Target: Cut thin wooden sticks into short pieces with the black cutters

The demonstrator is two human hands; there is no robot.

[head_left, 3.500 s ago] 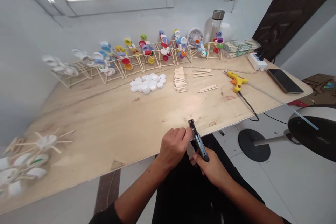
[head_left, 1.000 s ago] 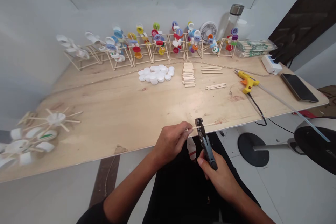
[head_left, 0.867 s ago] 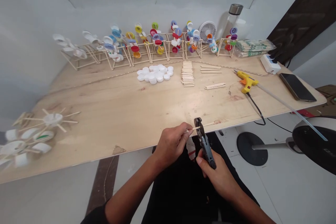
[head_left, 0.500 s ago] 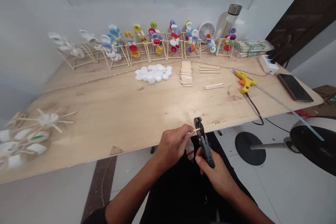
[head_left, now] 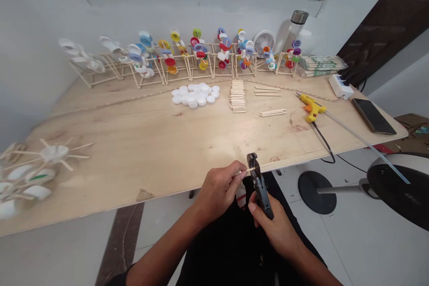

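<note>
My left fingers [head_left: 228, 178] pinch a stick [head_left: 244, 170] against the cutters [head_left: 259, 190] clasped by my right fingers [head_left: 254, 209]; cap frames [head_left: 201, 56] stand built, while loose caps [head_left: 194, 95] and stacked sticks [head_left: 237, 96] remain.

A plywood bench [head_left: 134, 152] carries a long row of craft-stick frames [head_left: 187, 69] strung with coloured bottle caps along its back edge, with a small white fan [head_left: 264, 44] and a glass bottle [head_left: 295, 31] at the row's right end. In front lie a cluster of white bottle caps [head_left: 194, 95], a stack of craft sticks [head_left: 237, 96] and a few loose sticks [head_left: 272, 112]. To the right are a yellow hot glue gun [head_left: 311, 107], a power strip [head_left: 341, 86], a bundle of wrapped sticks [head_left: 321, 66] and a smartphone [head_left: 373, 116]. A blurred stick-and-cap wheel [head_left: 53, 154] lies at the left end.
</note>
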